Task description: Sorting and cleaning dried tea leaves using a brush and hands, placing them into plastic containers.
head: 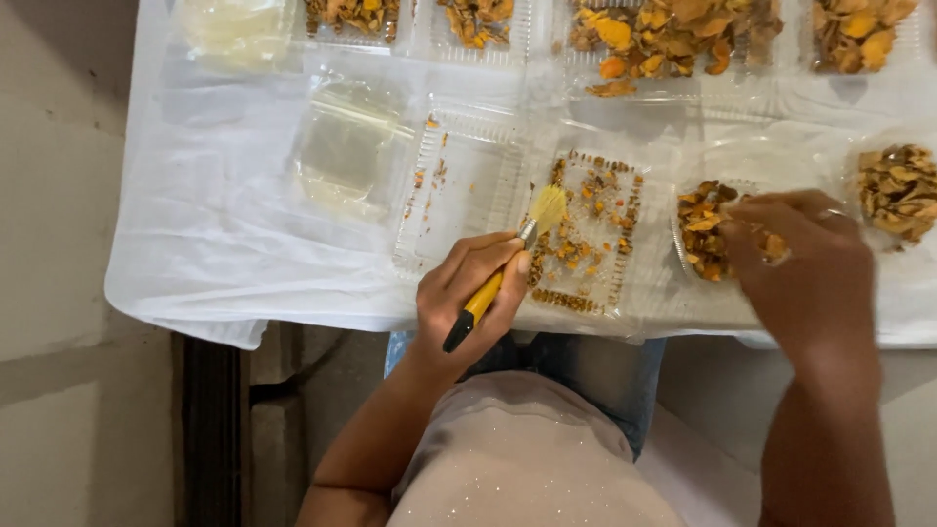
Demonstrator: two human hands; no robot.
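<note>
A white plastic sheet (224,234) covers the table. At frame centre lies an open clear clamshell tray (527,210) dotted with orange flakes. The right hand (810,268) pinches dried orange petals (708,229); the left hand (473,288), grip closed, holds a yellow-handled brush (508,263), pale bristles on the tray.

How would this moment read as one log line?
left hand: holds brush | right hand: in orange pieces | tray: crumbs

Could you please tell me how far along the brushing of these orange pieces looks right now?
Done: clear trays along the back already hold orange pieces. In hand: the left hand holds a yellow-handled brush over an open tray of crumbs; the right hand reaches into a bowl of pieces. Left: another pile.
</note>
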